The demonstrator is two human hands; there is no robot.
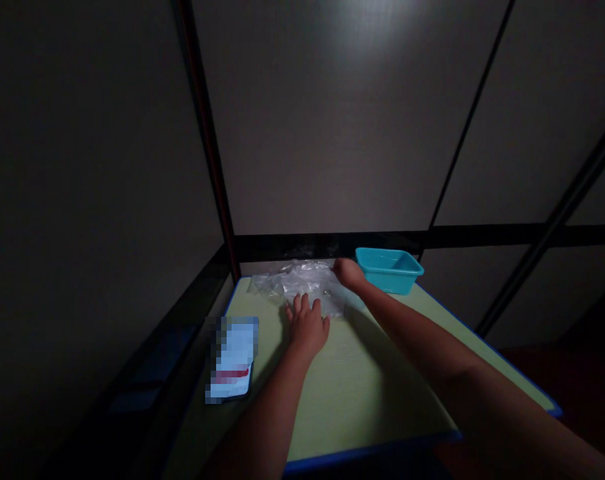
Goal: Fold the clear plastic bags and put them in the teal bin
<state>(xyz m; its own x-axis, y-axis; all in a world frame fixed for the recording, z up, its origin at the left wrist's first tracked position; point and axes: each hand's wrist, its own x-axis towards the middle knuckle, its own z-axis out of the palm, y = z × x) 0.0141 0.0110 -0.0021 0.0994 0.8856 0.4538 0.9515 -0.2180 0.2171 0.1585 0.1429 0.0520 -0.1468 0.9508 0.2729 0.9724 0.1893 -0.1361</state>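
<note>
Both arms [272, 407] reach forward — left fingers [302, 305] spread on clear plastic [295, 280], right fingers [338, 267] curled against it.

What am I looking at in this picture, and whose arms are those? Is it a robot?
No, it isn't a robot! Those are a real person's two bare arms. There is just one picture, taken by a camera worn on the person's head, so you see what they see, looking forward and down.

The surface is a green tabletop with a blue edge. The left hand has its fingers spread open at the near edge of a heap of crumpled clear plastic. The right hand touches the far part of that plastic, but I can't tell if it is holding any.

Just past that hand sits a small teal plastic tub. Over to the left lies a flat pale-blue item with a red stripe. It is blurred, so I can't say what it is.
</note>
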